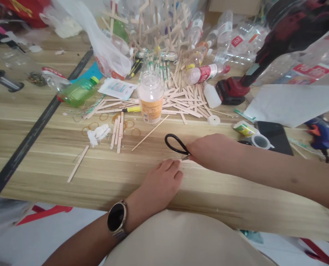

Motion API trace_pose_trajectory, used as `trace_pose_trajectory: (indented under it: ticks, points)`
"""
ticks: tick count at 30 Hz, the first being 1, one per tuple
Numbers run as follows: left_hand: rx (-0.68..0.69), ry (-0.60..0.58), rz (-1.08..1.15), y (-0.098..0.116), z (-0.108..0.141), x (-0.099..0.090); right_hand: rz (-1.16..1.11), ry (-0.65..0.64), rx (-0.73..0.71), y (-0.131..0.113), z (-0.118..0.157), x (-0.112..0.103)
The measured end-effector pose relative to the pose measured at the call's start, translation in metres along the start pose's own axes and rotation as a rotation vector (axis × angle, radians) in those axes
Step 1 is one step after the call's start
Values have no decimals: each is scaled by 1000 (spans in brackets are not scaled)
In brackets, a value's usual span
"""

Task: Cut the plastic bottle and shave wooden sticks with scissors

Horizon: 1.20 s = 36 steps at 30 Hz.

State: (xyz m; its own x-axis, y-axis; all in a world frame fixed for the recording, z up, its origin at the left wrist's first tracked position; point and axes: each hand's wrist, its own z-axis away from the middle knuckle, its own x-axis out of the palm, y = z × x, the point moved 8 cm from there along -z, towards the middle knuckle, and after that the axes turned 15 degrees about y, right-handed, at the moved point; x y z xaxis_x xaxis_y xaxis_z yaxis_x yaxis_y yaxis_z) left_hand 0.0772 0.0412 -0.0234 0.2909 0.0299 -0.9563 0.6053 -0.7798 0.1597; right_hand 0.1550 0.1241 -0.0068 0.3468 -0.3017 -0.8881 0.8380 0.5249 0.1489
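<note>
My right hand is closed round a pair of scissors with black loop handles; a short stretch of blade shows by its fingertips. Against that blade tip, my left hand presses its fingers on a small pale piece at the wooden table, mostly hidden beneath them. A watch is on the left wrist. Beyond the hands lie a thin stick, several flat wooden sticks side by side, a crumpled white tissue and rubber bands. One more flat stick rests at the left.
An open clear jar stands before a heap of wooden sticks. Plastic bottles crowd the back. At the right are a red and black power tool, a black flat object and a blue glue gun.
</note>
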Motion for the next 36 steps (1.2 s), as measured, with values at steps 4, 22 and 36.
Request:
trace_pose_trajectory:
  ticks: [4, 22, 36]
  points:
    - [-1, 9, -1, -1, 0, 2, -1, -1, -11, -1, 1, 0]
    - [-15, 63, 24, -2, 1, -1, 10, 12, -49, -4, 7, -4]
    - [-8, 130, -4, -7, 10, -11, 17, -10, -49, -15, 8, -5]
